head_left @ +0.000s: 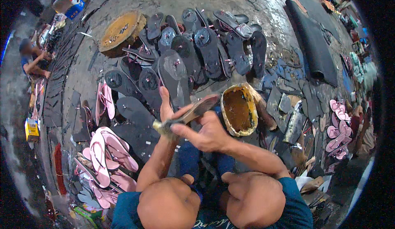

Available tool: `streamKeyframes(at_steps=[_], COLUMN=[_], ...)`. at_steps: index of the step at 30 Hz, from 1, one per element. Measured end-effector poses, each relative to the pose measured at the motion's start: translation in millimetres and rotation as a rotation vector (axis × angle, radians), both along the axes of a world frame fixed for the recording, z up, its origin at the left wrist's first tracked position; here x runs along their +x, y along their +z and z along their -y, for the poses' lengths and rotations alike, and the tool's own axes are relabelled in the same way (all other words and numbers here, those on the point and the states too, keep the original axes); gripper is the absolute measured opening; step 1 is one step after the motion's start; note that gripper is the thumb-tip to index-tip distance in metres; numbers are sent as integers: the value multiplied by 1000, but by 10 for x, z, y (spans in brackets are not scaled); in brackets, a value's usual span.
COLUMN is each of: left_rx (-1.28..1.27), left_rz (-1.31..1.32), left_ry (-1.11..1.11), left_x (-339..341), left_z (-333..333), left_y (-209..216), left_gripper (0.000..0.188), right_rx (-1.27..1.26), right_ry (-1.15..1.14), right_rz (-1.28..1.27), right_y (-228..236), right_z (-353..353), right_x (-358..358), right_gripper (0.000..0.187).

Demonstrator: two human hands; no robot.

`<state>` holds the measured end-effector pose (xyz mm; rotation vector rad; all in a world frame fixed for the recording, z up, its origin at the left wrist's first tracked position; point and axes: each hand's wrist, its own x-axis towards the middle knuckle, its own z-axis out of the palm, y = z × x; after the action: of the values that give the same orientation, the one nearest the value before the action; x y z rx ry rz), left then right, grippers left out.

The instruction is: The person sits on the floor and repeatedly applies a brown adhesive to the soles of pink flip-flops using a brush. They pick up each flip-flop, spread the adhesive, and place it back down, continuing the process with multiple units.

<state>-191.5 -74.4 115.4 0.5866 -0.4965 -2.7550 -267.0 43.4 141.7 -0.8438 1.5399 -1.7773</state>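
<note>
In front of me, both hands meet at a long, flat brown-and-dark piece [202, 106] held tilted. My left hand [168, 110] grips it from the left, one finger sticking up. My right hand [210, 135] is closed at its near side, the thumb pointing left. A pale yellowish, bristly-looking tip [158, 125] shows by the left wrist; motion blurs it, and I cannot tell how it joins the piece. Just beyond my left hand lies a dark sandal sole [174, 73] with a shiny smear. To the right of my right hand stands an oval container [224, 113] with brown stuff inside.
Several dark sandals [207, 50] cover the floor ahead, beside a round wooden block [110, 39]. Pink sandals [98, 157] pile up at left, more pink sandals [339, 134] at far right. A black rolled sheet [308, 43] lies beyond scraps. Another person [35, 60] sits far left.
</note>
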Motion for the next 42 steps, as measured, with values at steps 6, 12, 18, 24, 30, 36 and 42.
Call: streamKeyframes(at_steps=[6, 12, 18, 24, 30, 36, 42], left_rx=[-67, -104, -244, -416, -187, -638, -1511], left_rz=[103, 30, 109, 486, -51, 458, 1848], left_ry=[228, 334, 434, 233, 163, 817, 733], left_x=[-21, -19, -87, -70, -324, -216, 1608], left_z=[147, 150, 111, -55, 929, 1598, 834], left_y=[-277, -18, -97, -692, -642, -681, -1872], left_gripper=[67, 60, 62, 57, 55, 66, 58], right_rx=[38, 147, 233, 122, 138, 235, 666], right_ry=[-151, -322, -336, 103, -271, -371, -426], right_rz=[-264, -155, -293, -33, 100, 222, -807], right_y=[-299, -602, -667, -139, -232, -559, -915], right_z=[-35, -123, -118, -53, -368, -641, -1144], right_x=[-39, -484, -526, 110, -321, -263, -645], right_gripper=[20, 20, 19, 19, 20, 21, 25])
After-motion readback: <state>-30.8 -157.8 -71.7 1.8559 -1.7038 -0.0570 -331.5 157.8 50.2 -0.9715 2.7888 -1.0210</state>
